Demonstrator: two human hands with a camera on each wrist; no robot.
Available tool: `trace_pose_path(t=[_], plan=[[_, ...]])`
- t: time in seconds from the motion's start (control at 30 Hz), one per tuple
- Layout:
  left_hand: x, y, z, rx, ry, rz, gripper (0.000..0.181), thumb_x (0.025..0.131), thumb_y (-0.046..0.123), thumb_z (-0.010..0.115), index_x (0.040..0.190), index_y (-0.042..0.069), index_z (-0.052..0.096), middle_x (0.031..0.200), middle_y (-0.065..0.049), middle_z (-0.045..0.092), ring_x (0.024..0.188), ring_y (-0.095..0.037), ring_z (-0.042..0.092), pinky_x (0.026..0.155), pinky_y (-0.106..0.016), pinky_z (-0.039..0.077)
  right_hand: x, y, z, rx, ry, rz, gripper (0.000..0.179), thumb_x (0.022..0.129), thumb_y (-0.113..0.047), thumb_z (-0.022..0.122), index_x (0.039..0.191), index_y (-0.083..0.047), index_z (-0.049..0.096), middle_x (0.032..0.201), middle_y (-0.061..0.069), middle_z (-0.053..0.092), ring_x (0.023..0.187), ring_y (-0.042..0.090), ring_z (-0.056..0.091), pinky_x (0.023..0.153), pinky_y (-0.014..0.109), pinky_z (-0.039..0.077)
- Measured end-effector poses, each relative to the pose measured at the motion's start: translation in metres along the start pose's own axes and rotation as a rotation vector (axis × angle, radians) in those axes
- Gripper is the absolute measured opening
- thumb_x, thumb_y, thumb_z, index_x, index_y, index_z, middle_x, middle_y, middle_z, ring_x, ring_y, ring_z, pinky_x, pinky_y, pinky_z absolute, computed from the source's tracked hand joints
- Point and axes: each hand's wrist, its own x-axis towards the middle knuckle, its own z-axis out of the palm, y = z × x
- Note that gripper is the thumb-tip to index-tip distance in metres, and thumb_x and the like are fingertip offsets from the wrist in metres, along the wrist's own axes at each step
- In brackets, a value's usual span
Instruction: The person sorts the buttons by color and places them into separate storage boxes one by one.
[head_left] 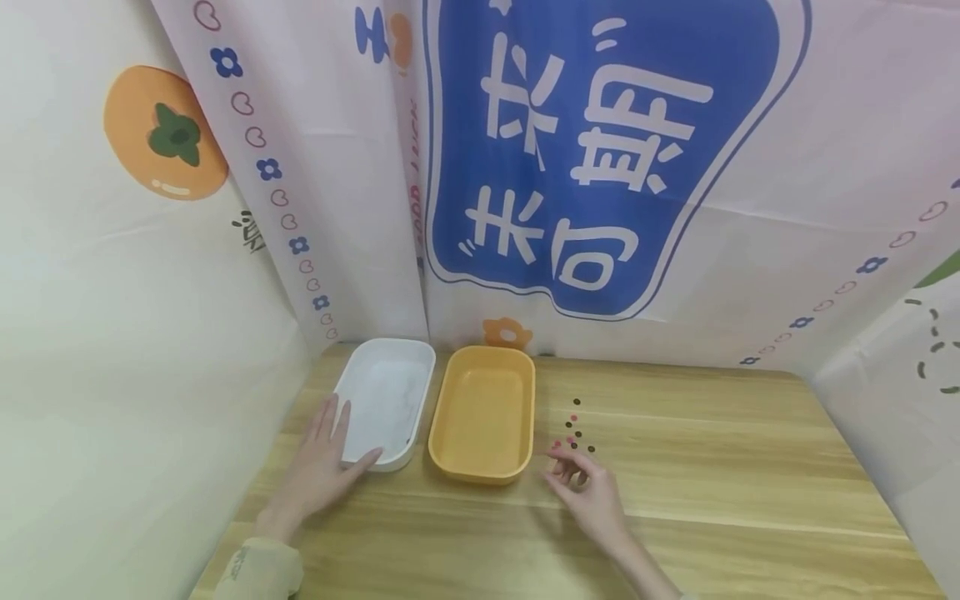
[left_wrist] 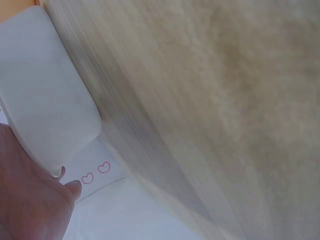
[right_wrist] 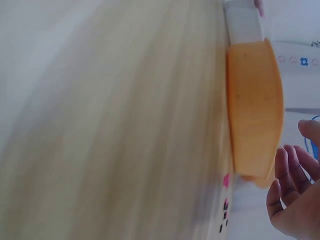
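Left of the yellow tray point(head_left: 483, 408), we have the white tray point(head_left: 382, 392) just beside it, a narrow gap between. Our left hand point(head_left: 322, 458) lies on its outer side, the side away from the yellow tray, fingers spread wide, thumb at the near rim. Dark speck point(head_left: 408, 442) inside the white tray, at the near corner facing the yellow tray; too small for us to identify.

Right of the yellow tray: small discs in a loose scatter, black discs point(head_left: 592, 449) and pink discs point(head_left: 574, 417), lying on the wooden table point(head_left: 720, 483). Our right hand point(head_left: 588, 487) is at the near end of that scatter, near the yellow tray's near right corner; fingers loosely bent, thumb and forefinger a little apart. We can't tell whether its fingertips touch a disc.

Behind the yellow tray: patterned cloth point(head_left: 720, 300) with an orange flower print point(head_left: 495, 332), blue lettered panel point(head_left: 562, 196) above.
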Motion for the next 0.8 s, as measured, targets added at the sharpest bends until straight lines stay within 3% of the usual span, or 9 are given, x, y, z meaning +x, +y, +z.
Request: trace_pose_path(t=[0.13, 0.3, 0.63, 0.8], plan=[[0.000, -0.001, 0.000, 0.000, -0.007, -0.006, 0.108, 0.105, 0.065, 0.062, 0.171, -0.010, 0.020, 0.181, -0.036, 0.009, 0.168, -0.057, 0.013, 0.137, -0.072, 0.016, -0.001, 0.006, -0.004, -0.033, 0.010, -0.045, 0.029, 0.083, 0.010, 0.085, 0.111, 0.005, 0.079, 0.083, 0.001, 0.072, 0.076, -0.003, 0.060, 0.068, 0.017, 0.052], [0.001, -0.002, 0.001, 0.003, -0.010, -0.004, 0.108, 0.105, 0.066, 0.061, 0.171, -0.009, 0.020, 0.180, -0.036, 0.010, 0.168, -0.056, 0.011, 0.137, -0.071, 0.016, -0.002, 0.010, -0.007, -0.148, 0.034, -0.085, 0.024, 0.083, 0.008, 0.085, 0.106, 0.004, 0.079, 0.085, 0.005, 0.076, 0.075, 0.002, 0.064, 0.066, 0.018, 0.057], [0.003, -0.002, 0.001, 0.002, -0.008, 0.001, 0.108, 0.105, 0.065, 0.061, 0.171, -0.010, 0.019, 0.180, -0.036, 0.010, 0.168, -0.056, 0.012, 0.137, -0.071, 0.017, 0.003, 0.011, -0.011, -0.262, -0.042, 0.106, 0.016, 0.091, 0.001, 0.082, 0.106, 0.001, 0.079, 0.092, 0.008, 0.079, 0.080, 0.013, 0.070, 0.075, 0.020, 0.062], [0.002, -0.003, 0.001, 0.006, -0.009, 0.001, 0.109, 0.105, 0.066, 0.061, 0.171, -0.010, 0.020, 0.180, -0.036, 0.010, 0.168, -0.056, 0.012, 0.137, -0.071, 0.017, 0.007, 0.019, -0.012, -0.349, -0.087, 0.126, 0.015, 0.090, -0.001, 0.084, 0.105, 0.000, 0.080, 0.091, 0.007, 0.079, 0.079, 0.012, 0.069, 0.072, 0.020, 0.061]])
